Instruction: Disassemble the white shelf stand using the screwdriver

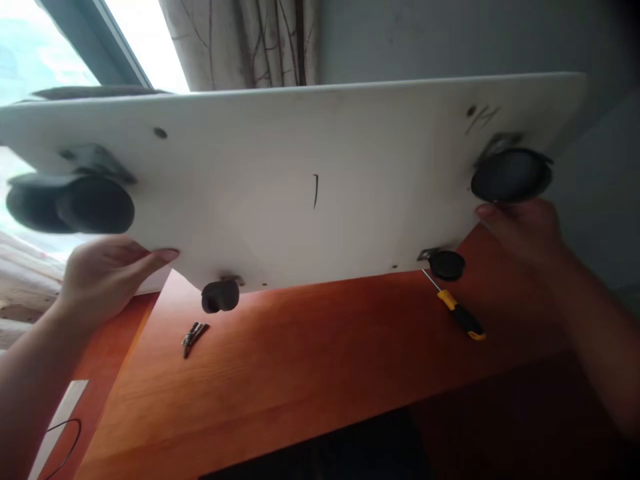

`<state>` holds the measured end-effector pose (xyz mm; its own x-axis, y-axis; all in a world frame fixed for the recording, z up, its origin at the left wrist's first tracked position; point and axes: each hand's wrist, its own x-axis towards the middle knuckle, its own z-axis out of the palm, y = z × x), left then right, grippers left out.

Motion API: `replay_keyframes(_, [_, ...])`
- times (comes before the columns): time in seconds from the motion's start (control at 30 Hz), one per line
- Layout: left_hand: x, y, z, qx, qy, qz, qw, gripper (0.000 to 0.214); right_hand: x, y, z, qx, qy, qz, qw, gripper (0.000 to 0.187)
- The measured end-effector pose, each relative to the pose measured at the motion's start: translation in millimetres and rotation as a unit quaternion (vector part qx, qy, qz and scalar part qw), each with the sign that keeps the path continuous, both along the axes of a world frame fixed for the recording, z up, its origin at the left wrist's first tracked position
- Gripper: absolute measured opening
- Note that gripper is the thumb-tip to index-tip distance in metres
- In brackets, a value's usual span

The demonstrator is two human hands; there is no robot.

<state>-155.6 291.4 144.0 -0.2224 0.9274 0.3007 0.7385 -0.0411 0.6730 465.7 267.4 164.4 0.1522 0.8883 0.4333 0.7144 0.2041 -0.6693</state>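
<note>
A white board [280,147] is held up above the table, its underside tilted toward me. Black caster wheels sit near its corners: one large at the left [97,203], another at the right [513,175], and smaller-looking ones at the lower left [221,295] and lower right [447,265]. Pen marks and small holes show on the surface. My left hand [107,273] grips the board's left edge, thumb on the underside. Gripping the right edge just below a caster is my right hand [525,227]; that caster partly hides its fingers.
Several screws [193,338] lie on the reddish wooden table [300,360] at left. A yellow and black screwdriver [463,317] lies at right, its tip under the board. A thin black cable [75,433] is at lower left. Behind are a window and curtain [240,47].
</note>
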Motion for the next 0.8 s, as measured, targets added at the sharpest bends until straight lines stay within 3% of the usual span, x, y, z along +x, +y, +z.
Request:
replay_keyframes(0.1, [23.8,-26.5,10.4,0.035,-0.131,-0.053,0.989,0.036,-18.2,-8.4,-0.9,0.022,0.038,-0.017,0.999,0.035])
replay_keyframes(0.2, [40.1,-35.9,13.6,-0.032,-0.291,-0.111,0.95,0.05,-24.5,2.4,-17.4,-0.039,0.169,0.044,0.984,0.039])
replay_keyframes(0.27, [43.8,-34.0,13.0,-0.09,-0.352,-0.101,0.926,0.058,-25.0,13.5,-31.1,-0.095,0.226,0.053,0.968,0.042])
replay_keyframes(0.47, [41.3,-23.0,-2.8,-0.235,-0.406,-0.074,0.88,0.059,-27.4,30.8,-61.7,-0.23,0.262,0.062,0.935,0.04])
replay_keyframes(0.63, [42.9,-22.8,-20.3,-0.254,-0.398,-0.043,0.88,0.054,-28.3,33.3,-78.4,-0.265,0.262,0.074,0.925,0.045])
replay_keyframes(0.8, [42.5,-25.6,-25.8,-0.279,-0.4,-0.036,0.872,0.05,-29.4,32.4,-84.2,-0.279,0.261,0.075,0.921,0.044])
